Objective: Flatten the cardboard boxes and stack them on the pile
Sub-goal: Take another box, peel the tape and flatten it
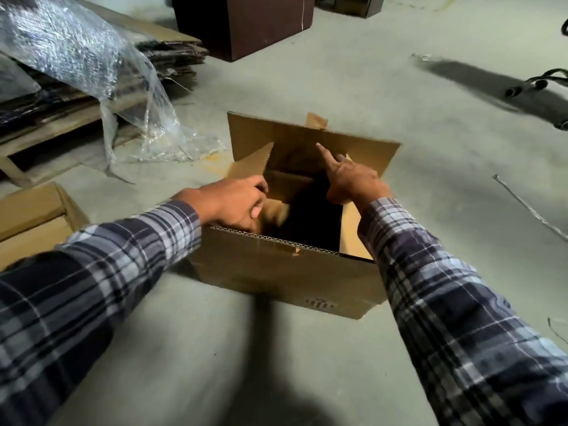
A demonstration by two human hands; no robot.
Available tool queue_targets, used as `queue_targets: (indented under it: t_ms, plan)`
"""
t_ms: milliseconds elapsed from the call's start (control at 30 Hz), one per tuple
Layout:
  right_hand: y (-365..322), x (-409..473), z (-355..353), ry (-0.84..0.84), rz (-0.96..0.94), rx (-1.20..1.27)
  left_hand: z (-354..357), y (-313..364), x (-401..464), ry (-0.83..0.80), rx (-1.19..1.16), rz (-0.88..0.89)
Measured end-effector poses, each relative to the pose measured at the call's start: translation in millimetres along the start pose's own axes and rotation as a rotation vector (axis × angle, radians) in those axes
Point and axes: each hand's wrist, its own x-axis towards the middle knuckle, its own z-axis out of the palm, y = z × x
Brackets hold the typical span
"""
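- Over the open top of the cardboard box (285,272) sit both my hands, apart from each other, one at each side of the opening.
- Left hand (238,204): fingers curled down into the box at its left inner flap (253,162) — it looks like a grip on the cardboard there, though blur hides exactly what the fingertips hold.
- Right hand (352,179): index finger straight, pointing up against the far flap (307,139), the other fingers folded; the hand rests on the right edge of the box.
- That box stands upright on the concrete floor (399,87), top flaps up, dark inside.
- Off to my left, another cardboard box (33,213) peeks in at the frame edge.
- Farther left and back — the pile of flattened cardboard (172,59) on a low wooden pallet (46,133), with clear plastic wrap (76,47) draped over it.
- Straight ahead, a dark brown cabinet (246,23).
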Motion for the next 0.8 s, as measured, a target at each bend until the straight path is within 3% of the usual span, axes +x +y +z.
queue_targets:
  t_ms: [467,600,800]
  plan:
    - [89.3,-24.9,-4.8,0.096,0.141,0.291,-18.2,-89.2,-39.4,0.199,-0.150,-0.197]
    - [106.3,-32.7,7.0,0.215,0.057,0.311,-8.8,-104.9,-43.9,0.221,-0.210,-0.206]
    - [122.1,-38.2,17.2,0.256,0.141,0.410,-9.3,-100.2,-38.4,0.241,-0.284,-0.171]
